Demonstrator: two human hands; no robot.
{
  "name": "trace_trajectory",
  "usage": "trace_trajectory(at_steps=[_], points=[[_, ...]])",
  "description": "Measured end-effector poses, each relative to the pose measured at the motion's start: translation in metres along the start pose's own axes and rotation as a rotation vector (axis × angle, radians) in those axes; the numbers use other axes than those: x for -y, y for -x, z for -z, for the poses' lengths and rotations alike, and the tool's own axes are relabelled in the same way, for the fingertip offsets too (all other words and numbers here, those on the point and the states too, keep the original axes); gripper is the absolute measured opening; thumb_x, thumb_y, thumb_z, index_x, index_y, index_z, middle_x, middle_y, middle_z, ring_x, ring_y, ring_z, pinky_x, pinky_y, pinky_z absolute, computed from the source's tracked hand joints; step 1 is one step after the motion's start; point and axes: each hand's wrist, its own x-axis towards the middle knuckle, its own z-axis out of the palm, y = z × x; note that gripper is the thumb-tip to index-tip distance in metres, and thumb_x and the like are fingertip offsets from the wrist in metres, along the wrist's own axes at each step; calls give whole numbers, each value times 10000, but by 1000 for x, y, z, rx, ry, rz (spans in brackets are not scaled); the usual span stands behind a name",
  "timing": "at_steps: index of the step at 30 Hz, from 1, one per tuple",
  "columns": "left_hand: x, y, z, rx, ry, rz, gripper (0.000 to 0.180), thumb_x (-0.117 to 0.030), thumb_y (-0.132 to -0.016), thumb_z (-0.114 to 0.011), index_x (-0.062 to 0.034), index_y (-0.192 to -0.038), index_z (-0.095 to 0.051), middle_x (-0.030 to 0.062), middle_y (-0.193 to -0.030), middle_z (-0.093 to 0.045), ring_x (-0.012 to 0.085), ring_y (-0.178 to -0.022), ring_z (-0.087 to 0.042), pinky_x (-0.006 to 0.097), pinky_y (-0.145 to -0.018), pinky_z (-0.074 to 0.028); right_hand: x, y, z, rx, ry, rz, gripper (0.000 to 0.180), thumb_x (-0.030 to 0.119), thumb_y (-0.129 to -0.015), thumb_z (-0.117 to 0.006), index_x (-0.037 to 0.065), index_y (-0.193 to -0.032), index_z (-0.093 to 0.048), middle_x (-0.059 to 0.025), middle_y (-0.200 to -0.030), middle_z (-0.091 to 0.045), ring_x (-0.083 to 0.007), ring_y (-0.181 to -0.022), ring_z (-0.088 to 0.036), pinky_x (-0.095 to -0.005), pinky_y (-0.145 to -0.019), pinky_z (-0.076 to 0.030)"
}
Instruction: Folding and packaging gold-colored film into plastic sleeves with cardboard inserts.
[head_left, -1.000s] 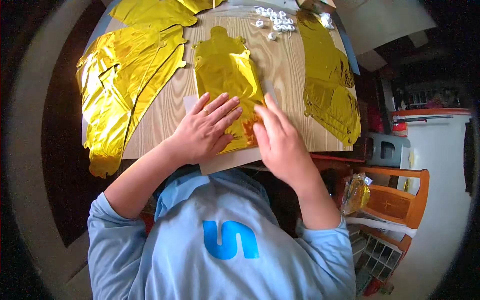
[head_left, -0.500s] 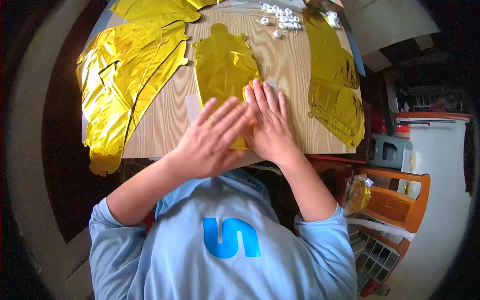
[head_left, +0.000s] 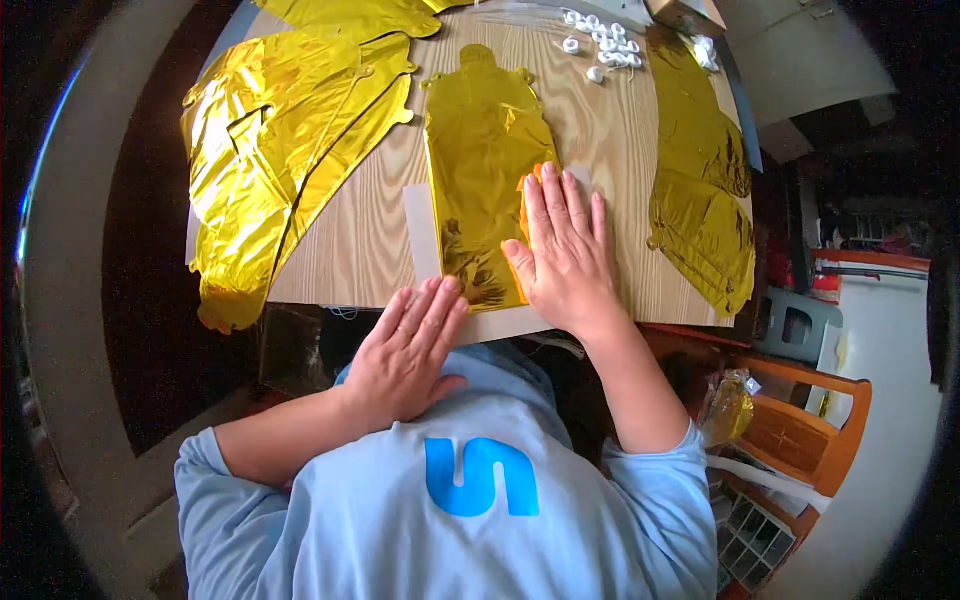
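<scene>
Gold foil piece [head_left: 485, 170] is lying flat between the two sets of fingers, its tabbed, narrowing end pointing away beyond the fingertips. Right hand [head_left: 568, 258] is resting palm down along its right edge, fingers slightly spread, little finger standing farthest out, thumb angling apart over the foil. Left hand [head_left: 405, 350] is lying at the near left corner, fingers pressed together, thumb apart; whether those tips are touching foil, cannot tell. Pale board [head_left: 424, 240] is showing from under the foil, just beyond the left fingertips. Print: one bold bright-blue mark [head_left: 480, 475] is sitting on the light blue sweatshirt [head_left: 365, 525], nearer the body than the fingers. Surface: wood-grain table [head_left: 350, 220] is running out on both sides. Crumpled gold sheets [head_left: 270, 130] are spreading left of the left fingers, hanging over the near edge; another gold stack [head_left: 700, 180] is lying right of the right fingers. White coils [head_left: 605, 42] are clustering well beyond the right fingertips, a cardboard box [head_left: 690, 14] standing past them. Room: right of the right hand, a wooden chair [head_left: 845, 440] is holding a clear bag [head_left: 728, 408] with gold inside; a grey stool [head_left: 795, 325] is standing behind it.
</scene>
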Motion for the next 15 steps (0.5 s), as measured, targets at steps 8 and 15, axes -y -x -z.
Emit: trace_trajectory(at_steps=[8, 15], points=[[6, -77, 33, -279, 163, -45, 839, -557, -916, -577, 60, -1463, -423, 258, -1497, -447, 389, -1434, -389, 538, -1195, -255, -1, -1, -4, 4, 23, -11, 732, 387, -974, -535, 7, -1557, -309, -200, -1643, -242, -362, -1516, -240, -620, -1207, -141], [57, -112, -6, -363, 81, 21, 887, -630, -962, -475, 69, -1499, -370, 281, -1570, -346, 406, -1476, -317, 522, -1209, -205, -2, -1, -3, -16, 19, -5, 777, 445, -965, -538, 11, -1560, -292, -226, -1633, -240, -382, -1505, -251, -637, -1193, -151]])
